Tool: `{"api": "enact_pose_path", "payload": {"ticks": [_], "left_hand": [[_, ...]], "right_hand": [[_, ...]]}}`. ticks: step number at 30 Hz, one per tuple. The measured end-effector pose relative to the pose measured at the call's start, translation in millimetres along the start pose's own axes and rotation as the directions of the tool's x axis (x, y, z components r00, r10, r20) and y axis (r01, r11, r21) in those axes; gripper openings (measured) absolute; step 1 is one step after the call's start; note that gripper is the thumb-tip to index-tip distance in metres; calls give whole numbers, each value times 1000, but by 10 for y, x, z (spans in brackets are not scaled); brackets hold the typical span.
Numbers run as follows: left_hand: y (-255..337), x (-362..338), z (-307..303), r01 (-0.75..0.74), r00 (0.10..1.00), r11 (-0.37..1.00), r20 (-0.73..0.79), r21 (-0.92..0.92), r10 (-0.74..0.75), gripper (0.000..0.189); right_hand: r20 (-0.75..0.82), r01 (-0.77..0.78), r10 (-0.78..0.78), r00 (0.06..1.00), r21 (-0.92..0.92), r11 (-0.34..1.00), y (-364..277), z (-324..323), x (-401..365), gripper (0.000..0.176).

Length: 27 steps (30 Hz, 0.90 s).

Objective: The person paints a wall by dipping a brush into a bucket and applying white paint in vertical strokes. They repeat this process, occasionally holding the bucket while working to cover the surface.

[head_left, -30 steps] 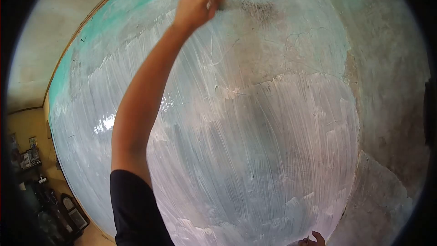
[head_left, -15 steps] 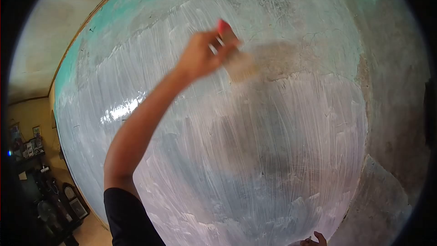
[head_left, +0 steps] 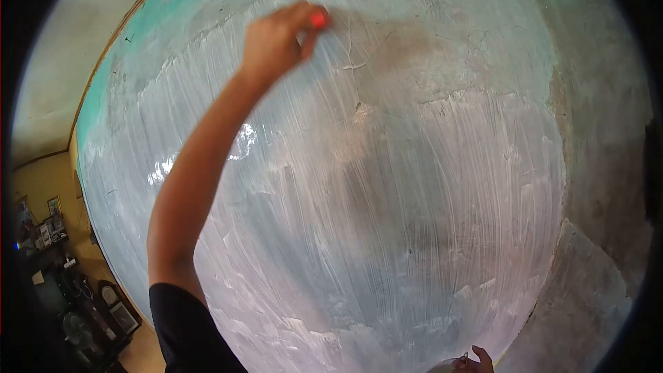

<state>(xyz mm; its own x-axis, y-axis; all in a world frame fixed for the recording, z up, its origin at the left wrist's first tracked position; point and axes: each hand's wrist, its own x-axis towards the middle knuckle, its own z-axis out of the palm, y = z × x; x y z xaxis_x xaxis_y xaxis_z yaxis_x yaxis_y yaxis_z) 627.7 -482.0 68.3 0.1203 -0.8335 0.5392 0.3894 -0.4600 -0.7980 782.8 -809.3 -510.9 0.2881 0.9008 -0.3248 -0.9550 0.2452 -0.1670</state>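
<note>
My left hand (head_left: 273,41), on an arm in a black sleeve, is raised to the upper part of the wall and closed on a paintbrush (head_left: 318,20). The red end of its handle faces me; the bristles are mostly hidden or blurred. Around it the wall (head_left: 387,186) carries streaky wet white paint, with bare grey plaster above. At the bottom edge my right hand (head_left: 476,362) is curled at the rim of a partly visible paint container (head_left: 445,366), by its thin wire handle (head_left: 465,357).
Green paint (head_left: 173,7) remains along the wall's upper left edge. A nail (head_left: 128,40) juts out there. Dark grey unpainted wall (head_left: 604,166) lies to the right. At far left stands a dark shelf (head_left: 97,318) with a fan, frames and small items.
My left hand has moved up and left with the paintbrush, leaving a fresh white streak on the grey plaster. My right hand and the container sit slightly higher in view.
</note>
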Motion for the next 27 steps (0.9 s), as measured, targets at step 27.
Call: {"api": "enact_pose_path", "payload": {"ticks": [27], "left_hand": [[5054, -2789, -2548, 690, -490, -724, 738, 3, -464, 25]], "right_hand": [[39, -71, 70, 997, 32, 997, 868, -281, 56, 36]]}}
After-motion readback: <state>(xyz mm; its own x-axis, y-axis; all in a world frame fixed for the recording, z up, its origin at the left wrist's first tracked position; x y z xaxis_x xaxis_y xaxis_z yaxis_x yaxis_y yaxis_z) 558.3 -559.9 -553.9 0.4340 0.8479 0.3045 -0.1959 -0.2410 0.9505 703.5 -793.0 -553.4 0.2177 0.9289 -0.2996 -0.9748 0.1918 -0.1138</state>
